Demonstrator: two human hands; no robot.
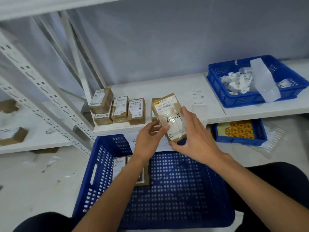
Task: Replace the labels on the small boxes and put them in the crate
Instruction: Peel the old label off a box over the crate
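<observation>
A small brown box (pixel 164 107) with a white barcode label and handwritten digits is held tilted above the far edge of the big blue crate (pixel 175 190). My left hand (pixel 148 139) pinches its lower left edge. My right hand (pixel 195 136) grips its right side and bottom corner, fingers spread over the label. Inside the crate, at the far left, lie two or three labelled boxes (pixel 119 163), partly hidden by my left forearm. Several more small brown boxes (pixel 117 108) stand in a row on the white shelf (pixel 167 87) behind the crate.
A blue basket (pixel 254 99) at the right of the shelf holds crumpled peeled labels and clear backing strips. A loose label sheet (pixel 197 96) lies on the shelf. Below, a lower blue tray (pixel 240 139) holds yellow-red stickers. A perforated rack upright (pixel 41 101) slants at left.
</observation>
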